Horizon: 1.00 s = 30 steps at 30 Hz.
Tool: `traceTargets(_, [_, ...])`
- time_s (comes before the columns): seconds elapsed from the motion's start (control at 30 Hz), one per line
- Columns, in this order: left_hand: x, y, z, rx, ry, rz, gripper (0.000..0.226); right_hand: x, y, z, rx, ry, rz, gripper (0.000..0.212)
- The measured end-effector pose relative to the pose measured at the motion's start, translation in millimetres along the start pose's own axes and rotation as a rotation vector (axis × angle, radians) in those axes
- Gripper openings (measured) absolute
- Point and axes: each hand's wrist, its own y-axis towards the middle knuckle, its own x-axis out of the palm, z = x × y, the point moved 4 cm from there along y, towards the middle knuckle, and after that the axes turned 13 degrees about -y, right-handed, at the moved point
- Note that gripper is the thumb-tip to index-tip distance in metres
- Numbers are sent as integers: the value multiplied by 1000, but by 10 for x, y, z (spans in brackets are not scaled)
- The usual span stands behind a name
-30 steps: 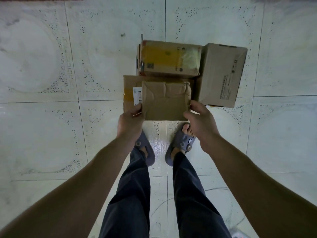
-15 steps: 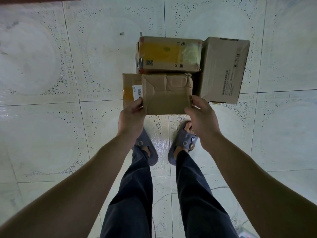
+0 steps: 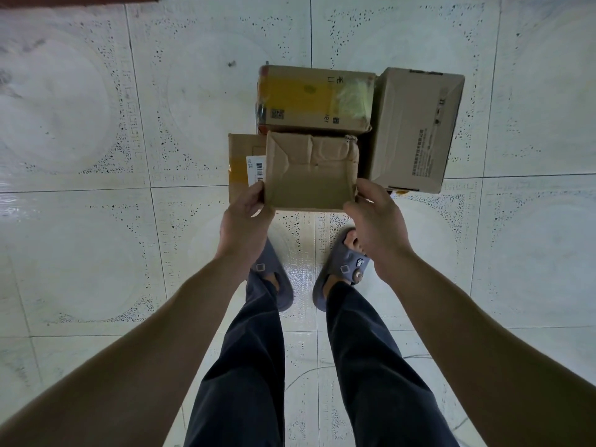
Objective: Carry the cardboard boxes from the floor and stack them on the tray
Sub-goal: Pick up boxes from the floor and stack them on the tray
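I hold a small creased cardboard box (image 3: 311, 172) above the floor. My left hand (image 3: 245, 217) grips its near left corner and my right hand (image 3: 375, 217) grips its near right corner. Under it, a flat box with a barcode label (image 3: 245, 159) lies on the floor, mostly hidden. Behind them sits a box with yellow tape (image 3: 314, 98). A taller plain box with printed text (image 3: 416, 130) stands to the right. No tray is in view.
The floor is pale speckled tile (image 3: 96, 221) on all sides. My legs in dark trousers and grey sandals (image 3: 342, 269) stand just behind the boxes. A dark strip (image 3: 74, 0) runs along the top left edge.
Both hands have lifted the small creased box up off the floor pile; it sits higher and closer to the camera than a second ago.
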Motion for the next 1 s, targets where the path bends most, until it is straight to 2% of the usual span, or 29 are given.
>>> traceTargets(0.1, [3, -103, 43, -2, -12, 38, 34, -45, -53, 3, -14, -1, -15, 28])
traceTargets(0.2, [-22, -267, 86, 1, -59, 95, 20, -110, -181, 18, 9, -5, -37, 35])
traceTargets(0.3, [-43, -494, 162, -1, -76, 136, 27, -220, -390, 49, 30, -24, -68, 38])
traceTargets(0.43, [-67, -817, 441, 43, -152, 127, 24, -407, -769, -4, 38, -25, -56, 40])
traceTargets(0.6, [-151, -1260, 906, 143, -160, 36, 22, -591, -1273, -59, 37, 111, -4, 51])
traceTargets(0.8, [-197, -1977, 1518, 218, -139, -128, 18, -1139, -2222, -415, 4, 84, 142, 44])
traceTargets(0.93, [-253, -2485, 1914, 248, -128, -258, 18, -1449, -2920, -472, 11, 202, 261, 36])
traceTargets(1.0, [-256, -2711, 2141, 284, -121, -315, 19, -1563, -3205, -449, 27, 301, 305, 40])
